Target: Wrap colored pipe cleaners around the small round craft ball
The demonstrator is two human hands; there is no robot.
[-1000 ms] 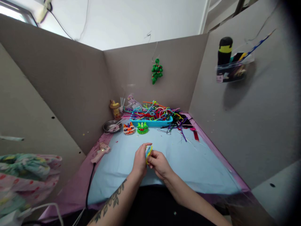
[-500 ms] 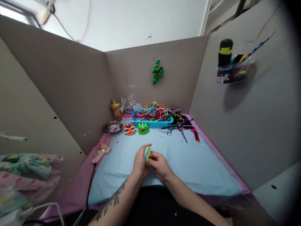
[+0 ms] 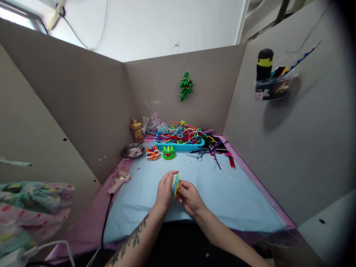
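Note:
A small pipe-cleaner piece (image 3: 175, 184) in light blue, yellow and pink is held upright between both hands above the blue cloth. My left hand (image 3: 165, 191) is closed around its left side, with the thumb and fingers against it. From the right, my right hand (image 3: 190, 196) pinches its edge between thumb and fingertips. Much of the piece is hidden by the fingers. Beyond the hands stand two finished-looking pipe-cleaner animal heads, an orange and white one (image 3: 152, 153) and a green one (image 3: 168, 152).
A blue tray (image 3: 180, 147) heaped with coloured pipe cleaners stands at the back. Scissors (image 3: 198, 157) lie before it. At left are a metal bowl (image 3: 132, 150) and a corded pink glue gun (image 3: 119, 183). Grey partitions enclose three sides; a bin (image 3: 274, 89) hangs on the right one.
The piece has turned slightly between the hands, so more of its striped blue and pink face shows. Both hands stay in nearly the same place.

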